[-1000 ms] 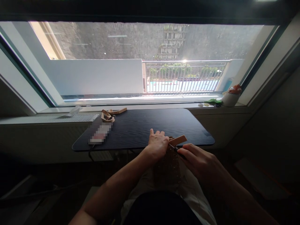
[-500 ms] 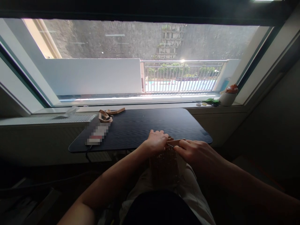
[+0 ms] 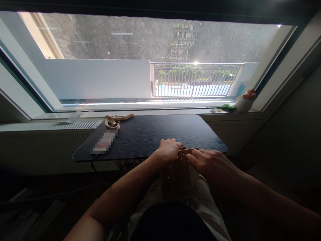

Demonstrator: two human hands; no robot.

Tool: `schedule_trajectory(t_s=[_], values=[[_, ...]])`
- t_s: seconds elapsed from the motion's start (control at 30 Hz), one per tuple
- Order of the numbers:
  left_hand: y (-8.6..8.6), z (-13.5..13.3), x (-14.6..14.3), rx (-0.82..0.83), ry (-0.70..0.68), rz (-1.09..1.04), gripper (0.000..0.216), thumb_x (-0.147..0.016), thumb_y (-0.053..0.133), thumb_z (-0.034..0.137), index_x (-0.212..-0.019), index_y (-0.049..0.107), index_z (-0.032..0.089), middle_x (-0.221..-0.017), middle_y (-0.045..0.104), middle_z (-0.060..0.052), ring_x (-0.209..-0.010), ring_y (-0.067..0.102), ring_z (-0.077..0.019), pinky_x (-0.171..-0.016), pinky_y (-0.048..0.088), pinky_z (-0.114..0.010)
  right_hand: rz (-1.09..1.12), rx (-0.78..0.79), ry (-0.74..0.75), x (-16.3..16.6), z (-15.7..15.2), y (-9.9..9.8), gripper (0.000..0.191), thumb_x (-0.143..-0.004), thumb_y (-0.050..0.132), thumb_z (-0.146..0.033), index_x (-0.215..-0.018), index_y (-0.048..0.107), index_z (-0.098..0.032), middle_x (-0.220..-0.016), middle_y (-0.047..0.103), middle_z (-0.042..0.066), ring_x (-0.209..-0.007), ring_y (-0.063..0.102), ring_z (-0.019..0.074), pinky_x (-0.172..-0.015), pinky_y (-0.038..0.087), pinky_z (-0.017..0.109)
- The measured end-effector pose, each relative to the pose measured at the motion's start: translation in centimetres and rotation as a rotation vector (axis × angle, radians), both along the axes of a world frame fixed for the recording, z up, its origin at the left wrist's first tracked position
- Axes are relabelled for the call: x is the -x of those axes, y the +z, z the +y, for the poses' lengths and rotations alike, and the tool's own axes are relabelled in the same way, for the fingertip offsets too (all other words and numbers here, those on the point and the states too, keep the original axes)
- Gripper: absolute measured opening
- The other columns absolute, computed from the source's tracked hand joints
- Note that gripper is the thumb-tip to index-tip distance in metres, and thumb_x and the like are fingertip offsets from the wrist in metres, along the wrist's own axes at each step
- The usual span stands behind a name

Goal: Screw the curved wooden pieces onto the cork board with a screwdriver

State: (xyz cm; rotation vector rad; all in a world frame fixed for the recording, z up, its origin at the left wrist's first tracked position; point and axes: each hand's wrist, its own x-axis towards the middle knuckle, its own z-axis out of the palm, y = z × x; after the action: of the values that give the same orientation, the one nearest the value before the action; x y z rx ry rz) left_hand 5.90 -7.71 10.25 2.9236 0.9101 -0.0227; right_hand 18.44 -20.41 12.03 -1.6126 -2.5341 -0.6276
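Observation:
My left hand (image 3: pixel 168 150) is closed at the near edge of the dark table (image 3: pixel 150 134), gripping the top of a brown speckled piece (image 3: pixel 176 177) that hangs down over my lap. My right hand (image 3: pixel 206 161) is closed beside it, its fingertips pinching a thin tan strip (image 3: pixel 190 151) that lies across the top of the brown piece. The two hands almost touch. What lies under my fingers is hidden.
Tan leather straps (image 3: pixel 115 121) and a blurred flat item (image 3: pixel 104 142) lie on the table's far left. A white pot (image 3: pixel 242 103) and green things (image 3: pixel 227 107) stand on the window sill at right. A radiator grille (image 3: pixel 50 125) runs left of the table.
My right hand has moved up and left, closer to my left hand, and the tan strip has gone from tilted to nearly level. The camera view shifted slightly.

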Motion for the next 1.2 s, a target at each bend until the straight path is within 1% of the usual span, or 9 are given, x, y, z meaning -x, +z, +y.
schedule_trajectory(t_s=[0.17, 0.3, 0.47, 0.6, 0.73, 0.87, 1.0, 1.1, 1.2], values=[[0.2, -0.1, -0.1, 0.006, -0.024, 0.060, 0.029, -0.074, 0.055, 0.031, -0.100, 0.059, 0.022, -0.100, 0.058, -0.011, -0.091, 0.060, -0.0285, -0.073, 0.048, -0.039, 0.025, 0.091, -0.027, -0.2, 0.4, 0.6, 0.012, -0.081, 0.048, -0.008, -0.080, 0.056, -0.018, -0.072, 0.057, 0.000, -0.060, 0.052, 0.0112, -0.052, 0.024, 0.027], [0.4, -0.2, 0.0, -0.013, -0.023, 0.083, 0.029, -0.074, 0.053, 0.030, -0.102, 0.058, 0.023, -0.101, 0.058, -0.010, -0.092, 0.059, -0.0264, -0.073, 0.049, -0.036, 0.043, 0.114, -0.077, -0.4, 0.8, 0.7, 0.010, -0.086, 0.046, -0.014, -0.085, 0.055, -0.019, -0.075, 0.058, 0.000, -0.065, 0.054, 0.0120, -0.053, 0.022, 0.027], [0.0, 0.0, 0.1, -0.011, -0.023, 0.065, 0.034, -0.072, 0.055, 0.034, -0.105, 0.057, 0.026, -0.102, 0.057, -0.009, -0.091, 0.059, -0.0246, -0.073, 0.049, -0.034, 0.077, 0.166, -0.113, 0.0, 1.1, 1.1, 0.012, -0.089, 0.043, -0.022, -0.085, 0.053, -0.017, -0.074, 0.060, 0.001, -0.064, 0.056, 0.0124, -0.052, 0.022, 0.027], [0.0, 0.2, 0.0, -0.002, -0.017, 0.071, 0.034, -0.072, 0.055, 0.034, -0.105, 0.057, 0.026, -0.101, 0.057, -0.009, -0.091, 0.059, -0.0267, -0.071, 0.050, -0.037, 0.027, 0.142, -0.088, 0.3, 1.2, 1.5, 0.006, -0.087, 0.045, -0.018, -0.086, 0.051, -0.017, -0.076, 0.060, 0.002, -0.062, 0.056, 0.0124, -0.051, 0.019, 0.027], [0.0, 0.1, 0.1, -0.004, -0.015, 0.065, 0.034, -0.072, 0.054, 0.034, -0.105, 0.058, 0.026, -0.102, 0.057, -0.009, -0.092, 0.059, -0.0272, -0.071, 0.050, -0.037, -0.004, 0.115, -0.051, 0.3, 1.5, 1.2, 0.009, -0.087, 0.044, -0.013, -0.080, 0.048, -0.018, -0.070, 0.060, 0.001, -0.059, 0.056, 0.0129, -0.050, 0.018, 0.028], [-0.2, 0.1, 0.1, -0.013, -0.015, 0.054, 0.035, -0.073, 0.053, 0.034, -0.106, 0.057, 0.026, -0.101, 0.057, -0.009, -0.092, 0.059, -0.0265, -0.072, 0.050, -0.037, 0.038, 0.132, -0.102, 0.3, 1.5, 1.1, 0.007, -0.088, 0.044, -0.017, -0.082, 0.048, -0.018, -0.068, 0.061, 0.000, -0.058, 0.058, 0.0132, -0.048, 0.018, 0.027], [-0.2, 0.1, 0.0, -0.018, -0.020, 0.065, 0.034, -0.072, 0.054, 0.035, -0.104, 0.057, 0.024, -0.101, 0.057, -0.009, -0.092, 0.059, -0.0268, -0.072, 0.050, -0.038, -0.002, 0.145, -0.131, 0.5, 1.3, 1.8, 0.005, -0.087, 0.048, -0.022, -0.089, 0.050, -0.017, -0.071, 0.062, 0.001, -0.060, 0.059, 0.0137, -0.049, 0.019, 0.027], [-0.2, 0.1, -0.1, -0.021, -0.019, 0.073, 0.035, -0.072, 0.055, 0.035, -0.105, 0.057, 0.025, -0.103, 0.057, -0.009, -0.094, 0.058, -0.0263, -0.074, 0.050, -0.037, -0.036, 0.109, -0.079, 0.7, 1.1, 2.4, 0.005, -0.085, 0.051, -0.018, -0.089, 0.053, -0.019, -0.076, 0.062, 0.002, -0.064, 0.059, 0.0141, -0.051, 0.022, 0.027], [-0.1, 0.1, -0.1, -0.025, -0.012, 0.072, 0.035, -0.072, 0.055, 0.033, -0.105, 0.056, 0.025, -0.104, 0.057, -0.009, -0.095, 0.058, -0.0256, -0.074, 0.050, -0.036, -0.038, 0.107, -0.027, 0.8, 1.1, 2.6, 0.010, -0.084, 0.048, -0.011, -0.085, 0.053, -0.019, -0.076, 0.062, 0.001, -0.065, 0.058, 0.0137, -0.053, 0.023, 0.027]])
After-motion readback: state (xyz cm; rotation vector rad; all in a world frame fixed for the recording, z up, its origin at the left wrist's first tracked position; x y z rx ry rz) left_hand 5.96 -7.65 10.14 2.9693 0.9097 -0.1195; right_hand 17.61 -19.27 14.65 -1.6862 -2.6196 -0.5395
